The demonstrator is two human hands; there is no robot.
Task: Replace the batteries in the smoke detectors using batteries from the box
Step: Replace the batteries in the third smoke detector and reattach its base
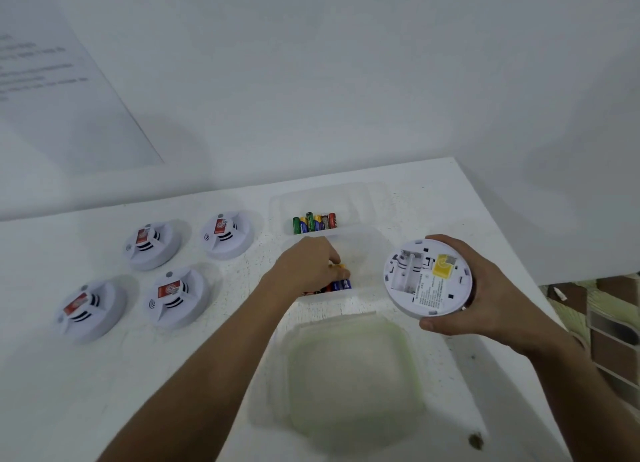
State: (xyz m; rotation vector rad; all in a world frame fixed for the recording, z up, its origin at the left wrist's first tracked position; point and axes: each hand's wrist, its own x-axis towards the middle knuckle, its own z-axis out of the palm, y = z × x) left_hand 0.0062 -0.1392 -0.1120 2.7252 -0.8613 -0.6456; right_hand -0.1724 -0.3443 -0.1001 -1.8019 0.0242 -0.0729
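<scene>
My right hand [478, 288] grips a white smoke detector [427, 277] turned back side up, its battery bay open and empty, a yellow sticker beside it. My left hand [308, 267] reaches into the nearer clear plastic box [367, 250], fingers curled onto a yellow-tipped battery [341, 266] among blue ones [341, 285]. A second clear box [360, 201] behind it holds several upright batteries [313, 222], green, blue and red. Several more smoke detectors lie face up on the white table at left, such as smoke detector [227, 234] and smoke detector [175, 297].
A translucent box lid [349, 375] lies on the table in front of me. The white table [433, 191] ends at right near shelving [609, 337]. A white wall stands close behind, with a printed sheet [52, 80] at left. A dark spot [476, 441] marks the table's near right.
</scene>
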